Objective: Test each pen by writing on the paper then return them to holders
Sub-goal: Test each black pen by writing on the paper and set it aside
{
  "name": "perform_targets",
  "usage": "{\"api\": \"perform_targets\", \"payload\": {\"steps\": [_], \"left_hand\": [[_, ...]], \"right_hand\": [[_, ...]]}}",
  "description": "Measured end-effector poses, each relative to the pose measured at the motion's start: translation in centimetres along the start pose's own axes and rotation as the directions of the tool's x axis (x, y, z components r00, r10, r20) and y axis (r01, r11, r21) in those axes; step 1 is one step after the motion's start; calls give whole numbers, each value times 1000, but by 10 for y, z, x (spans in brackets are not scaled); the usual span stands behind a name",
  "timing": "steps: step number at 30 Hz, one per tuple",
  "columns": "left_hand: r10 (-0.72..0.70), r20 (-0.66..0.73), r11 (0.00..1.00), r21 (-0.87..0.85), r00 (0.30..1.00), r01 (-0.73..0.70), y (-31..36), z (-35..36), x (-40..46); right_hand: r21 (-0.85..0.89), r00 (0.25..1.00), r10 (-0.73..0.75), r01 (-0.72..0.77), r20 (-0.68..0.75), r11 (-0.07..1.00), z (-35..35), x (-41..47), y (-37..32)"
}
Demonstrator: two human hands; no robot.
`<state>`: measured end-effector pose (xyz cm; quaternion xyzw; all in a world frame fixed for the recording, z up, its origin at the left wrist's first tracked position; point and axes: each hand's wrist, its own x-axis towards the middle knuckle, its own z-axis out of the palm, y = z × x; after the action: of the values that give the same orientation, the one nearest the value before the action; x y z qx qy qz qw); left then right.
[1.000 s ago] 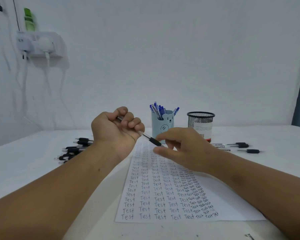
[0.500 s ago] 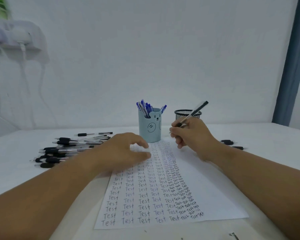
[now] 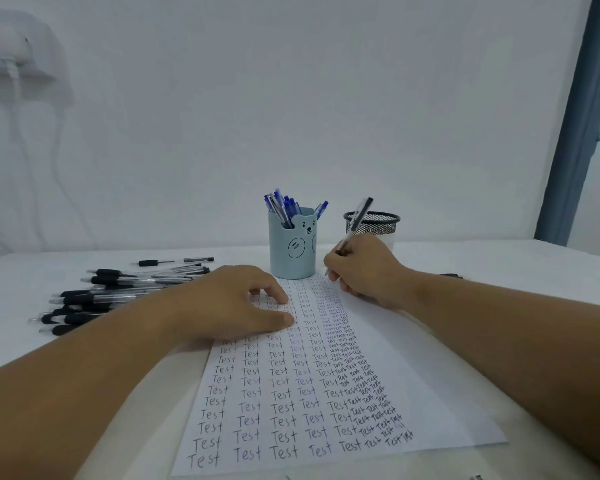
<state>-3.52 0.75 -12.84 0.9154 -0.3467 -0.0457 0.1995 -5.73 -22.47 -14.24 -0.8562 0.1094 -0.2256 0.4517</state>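
Since half a second ago the right hand (image 3: pixel 364 268) has dropped from above the sheet to its far edge, so the tip of the black pen (image 3: pixel 355 221) now sits at or just over the paper (image 3: pixel 430 393) (the tip itself hides behind the knuckles, so contact cannot be confirmed). Its fingers are curled tight round the lower barrel in a writing grip. The pen's long axis runs up and away to the right, its capped end crossing in front of the rim of the black mesh holder (image 3: pixel 373 223).

What the next stroke turns on, by my reading: the free space lies right of the crowded "Test" columns, and the tip is at the top of that strip, just beside the blue bear holder (image 3: pixel 291 247). The right hand is the nearer one and needs only a short pull toward the body.

The left hand (image 3: pixel 232 303) lies palm down on the sheet's left upper part, fingers loosely spread and pressing it flat, holding nothing. The bear holder, full of blue pens (image 3: pixel 284 206), stands touching the sheet's far edge and crowds the writing hand on its left. A heap of black pens (image 3: pixel 118 292) lies on the surface to the left, well clear of both hands.
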Motion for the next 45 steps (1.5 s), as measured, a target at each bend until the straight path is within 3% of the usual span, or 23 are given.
{"api": "perform_targets", "payload": {"steps": [3,22,45], "left_hand": [[2,5,1000,-6,1000,-2,-3,1,2],[16,19,999,-44,1000,-15,-9,0,2],[17,27,998,-60,999,-15,-10,0,2]], "right_hand": [[-74,996,-64,60,-59,995,2,2,5],[-70,998,48,-50,-28,996,4,14,10],[-142,999,-6,-1,-48,990,4,15,12]]}}
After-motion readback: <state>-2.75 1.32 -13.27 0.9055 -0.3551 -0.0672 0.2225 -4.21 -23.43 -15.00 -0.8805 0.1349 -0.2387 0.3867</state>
